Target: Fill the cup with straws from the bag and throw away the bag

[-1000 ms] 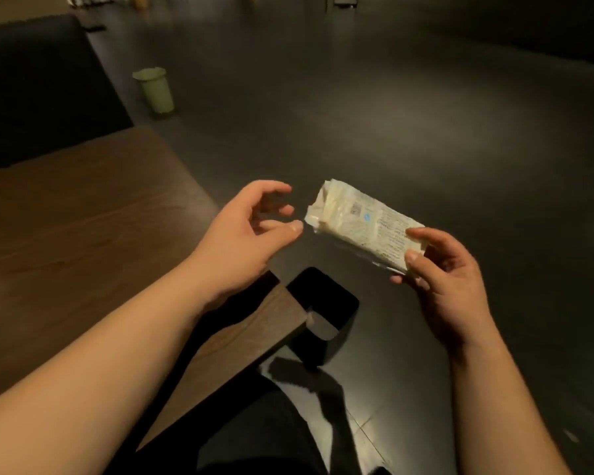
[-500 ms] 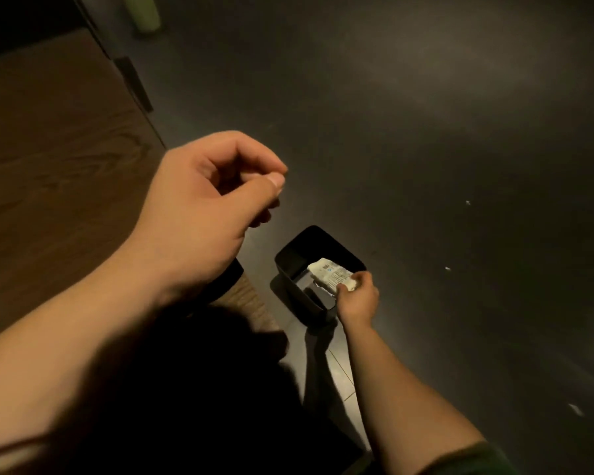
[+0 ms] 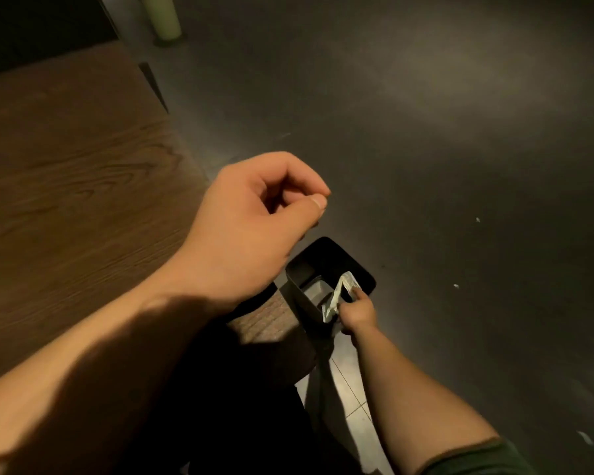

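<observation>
A crumpled white bag (image 3: 339, 295) with printed text hangs edge-on over the open mouth of a black square bin (image 3: 300, 269) on the floor. My right hand (image 3: 357, 311) reaches down to the bin's near rim and grips the bag's lower end. My left hand (image 3: 251, 228) hovers higher, over the table's corner, fingers curled into a loose fist with nothing visible in them. No cup or straws are in view.
A brown wooden table (image 3: 66, 186) fills the left side. A pale green bin (image 3: 162, 15) stands on the dark floor at the top. Small white scraps (image 3: 456, 285) lie on the floor to the right. A chair seat (image 3: 268, 323) sits beside the black bin.
My right hand carried the bag from chest height down to the black bin, and the bag has turned from flat to edge-on. My left hand closed into a loose fist.
</observation>
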Tool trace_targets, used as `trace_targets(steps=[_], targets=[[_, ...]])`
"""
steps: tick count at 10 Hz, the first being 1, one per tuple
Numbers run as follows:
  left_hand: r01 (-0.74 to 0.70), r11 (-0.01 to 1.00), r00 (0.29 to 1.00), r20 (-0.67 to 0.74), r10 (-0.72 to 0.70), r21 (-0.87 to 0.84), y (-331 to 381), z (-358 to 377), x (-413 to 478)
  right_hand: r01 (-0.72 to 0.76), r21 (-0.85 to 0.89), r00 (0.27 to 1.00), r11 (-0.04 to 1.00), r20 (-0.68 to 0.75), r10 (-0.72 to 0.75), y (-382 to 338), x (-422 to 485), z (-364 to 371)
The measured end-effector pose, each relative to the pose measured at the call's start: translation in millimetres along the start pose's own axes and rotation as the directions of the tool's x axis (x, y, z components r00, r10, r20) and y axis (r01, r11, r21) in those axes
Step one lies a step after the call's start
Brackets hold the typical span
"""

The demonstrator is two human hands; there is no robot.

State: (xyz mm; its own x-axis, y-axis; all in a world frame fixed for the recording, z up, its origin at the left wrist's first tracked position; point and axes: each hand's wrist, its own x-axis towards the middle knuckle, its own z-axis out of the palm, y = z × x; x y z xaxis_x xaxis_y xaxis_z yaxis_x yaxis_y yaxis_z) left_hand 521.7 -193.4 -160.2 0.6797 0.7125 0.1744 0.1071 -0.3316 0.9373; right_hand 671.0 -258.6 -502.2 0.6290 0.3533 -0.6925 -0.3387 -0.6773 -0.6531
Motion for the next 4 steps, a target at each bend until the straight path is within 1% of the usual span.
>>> trace_targets(steps=[1, 2, 3, 4], targets=[[0.008, 1.000, 0.999, -0.047, -0.009, -0.029, 3.6, -3.0, -3.8, 0.096, -0.005, 0.992, 0.995, -0.079, -0.096, -32.6, -16.4, -22.2], [0.024, 0.995, 0.992, -0.117, -0.035, -0.100, 10.2, -10.5, -12.7, 0.260, 0.048, 0.948, 0.964, -0.202, -0.246, -66.8, -36.9, -41.4], [0.029, 0.990, 0.987, -0.154, -0.051, -0.137, 10.6, -18.8, -19.9, 0.357, 0.120, 0.921, 0.926, -0.211, -0.327, -91.0, -64.3, -48.4], [0.028, 0.989, 0.983, -0.173, -0.053, -0.143, 23.2, -39.6, -31.9, 0.565, 0.285, 0.825, 0.774, -0.164, -0.541, -149.2, -145.6, -51.8]])
